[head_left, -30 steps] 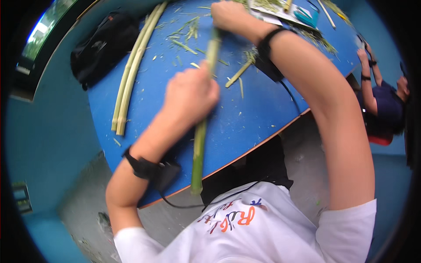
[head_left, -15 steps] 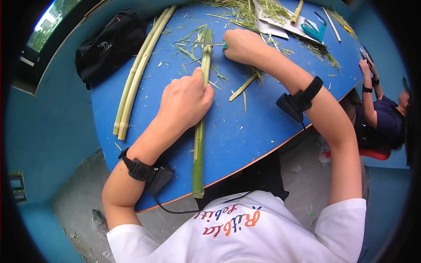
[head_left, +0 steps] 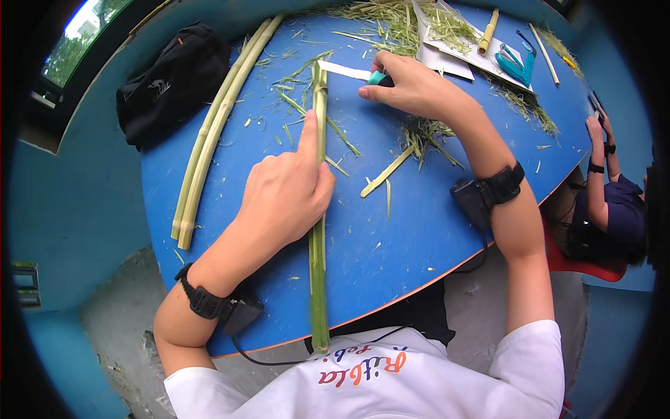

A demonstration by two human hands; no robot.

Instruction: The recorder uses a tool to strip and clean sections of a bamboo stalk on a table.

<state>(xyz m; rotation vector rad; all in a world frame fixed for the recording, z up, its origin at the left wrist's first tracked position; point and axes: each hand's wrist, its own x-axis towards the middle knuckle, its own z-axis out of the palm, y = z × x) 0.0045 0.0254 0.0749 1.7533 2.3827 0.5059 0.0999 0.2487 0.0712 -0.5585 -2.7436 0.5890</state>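
A green bamboo stalk (head_left: pixel 318 269), partly pared to pale wood, lies lengthwise before me, its near end past the table edge against my shirt. My left hand (head_left: pixel 285 192) is wrapped round its middle, the index finger stretched along the stalk toward the far end. In my right hand (head_left: pixel 412 84) is a knife (head_left: pixel 347 71) with a teal and black handle. Its pale blade points left, the tip at the far end of the stalk. Thin green shavings (head_left: pixel 328 122) lie beside the stalk.
Two long peeled stalks (head_left: pixel 218 126) lie to the left, near a black bag (head_left: pixel 171 84). Shaving heaps (head_left: pixel 387 31), white sheets (head_left: pixel 447 61), a short bamboo piece (head_left: pixel 488 33) and a teal tool (head_left: pixel 515 64) are at the back. Another person (head_left: pixel 621 202) sits at far right.
The knife has turned, its blade now showing broad side at the stalk's far end. The stalk has shifted toward me, and my left index finger has straightened along it.
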